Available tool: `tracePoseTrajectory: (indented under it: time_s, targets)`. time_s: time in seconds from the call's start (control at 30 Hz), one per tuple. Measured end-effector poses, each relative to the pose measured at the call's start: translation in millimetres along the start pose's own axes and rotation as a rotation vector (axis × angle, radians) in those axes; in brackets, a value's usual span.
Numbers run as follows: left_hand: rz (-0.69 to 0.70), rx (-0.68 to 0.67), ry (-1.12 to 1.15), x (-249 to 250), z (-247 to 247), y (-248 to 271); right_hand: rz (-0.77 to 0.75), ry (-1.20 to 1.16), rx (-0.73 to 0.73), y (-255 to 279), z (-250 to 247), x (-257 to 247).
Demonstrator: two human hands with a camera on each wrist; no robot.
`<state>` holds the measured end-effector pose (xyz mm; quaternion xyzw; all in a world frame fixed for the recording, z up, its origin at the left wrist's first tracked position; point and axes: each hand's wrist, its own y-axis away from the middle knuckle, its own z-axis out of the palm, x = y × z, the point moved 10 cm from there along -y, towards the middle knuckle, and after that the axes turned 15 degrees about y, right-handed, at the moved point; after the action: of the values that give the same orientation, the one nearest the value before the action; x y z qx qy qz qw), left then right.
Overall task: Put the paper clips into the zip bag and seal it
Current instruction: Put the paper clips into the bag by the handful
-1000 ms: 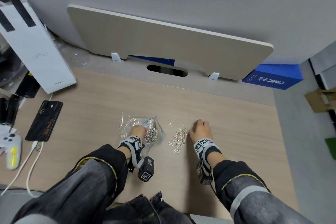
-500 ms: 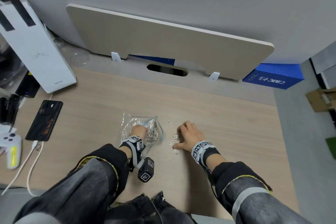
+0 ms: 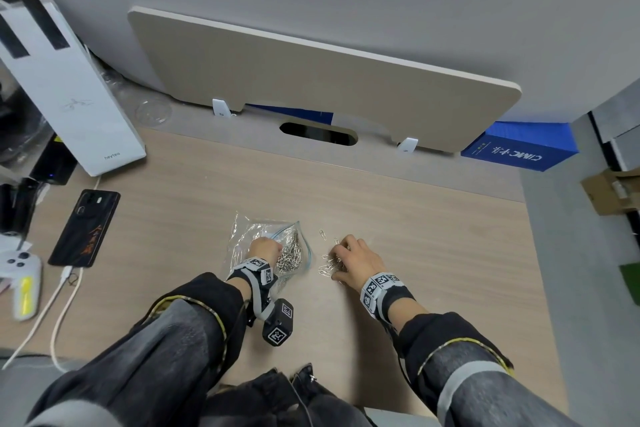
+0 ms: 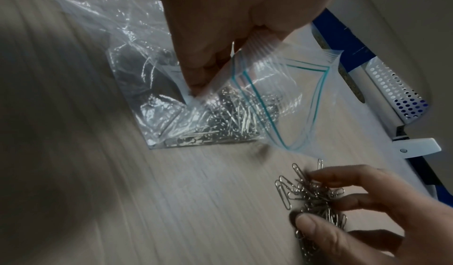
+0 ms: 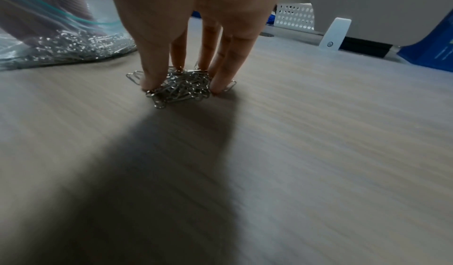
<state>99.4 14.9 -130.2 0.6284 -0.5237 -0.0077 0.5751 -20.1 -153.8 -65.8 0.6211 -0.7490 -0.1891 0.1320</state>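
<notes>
The left hand [image 4: 220, 36] pinches the upper lip of the zip bag [image 4: 171, 98] and lifts it, so the mouth gapes toward the loose paper clips [image 5: 181, 87] just beside it, near the worktop's [image 3: 415, 218] front edge. The right hand [image 3: 356, 260] curls its fingers [image 5: 152, 75] round that heap, bunching it into one grab. Many clips already lie inside the bag.
</notes>
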Motion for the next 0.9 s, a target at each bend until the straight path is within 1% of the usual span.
tracePoseTrajectory:
  time_s: [0.1,0.23,0.3,0.4,0.5,0.6,0.67,0.77,0.9]
  targets:
    - [-0.003,0.003,0.023,-1,1,-1,0.1,-0.031,0.049,5,-5,11]
    - [-0.041,0.033,0.078,-6,-1,-4,0.357,-0.136,0.011,13,3,31]
    - [-0.102,0.062,0.076,-10,-4,-5,0.47,-0.238,-0.003,16,7,34]
    - [-0.157,0.081,0.062,-13,-6,-7,0.583,-0.33,-0.033,17,11,32]
    - [-0.151,0.071,0.055,-13,-4,-7,0.665,-0.411,-0.051,13,14,32]
    - [-0.106,0.039,0.025,-9,0,-7,0.701,-0.488,-0.063,10,16,35]
    - [-0.125,0.04,0.027,-10,-1,-7,0.689,-0.505,-0.065,7,16,36]
    - [-0.152,0.063,0.017,-16,-4,-11,0.647,-0.475,-0.051,3,12,35]
    - [-0.121,0.056,0.097,-19,-2,-16,0.613,-0.441,-0.018,-2,9,34]
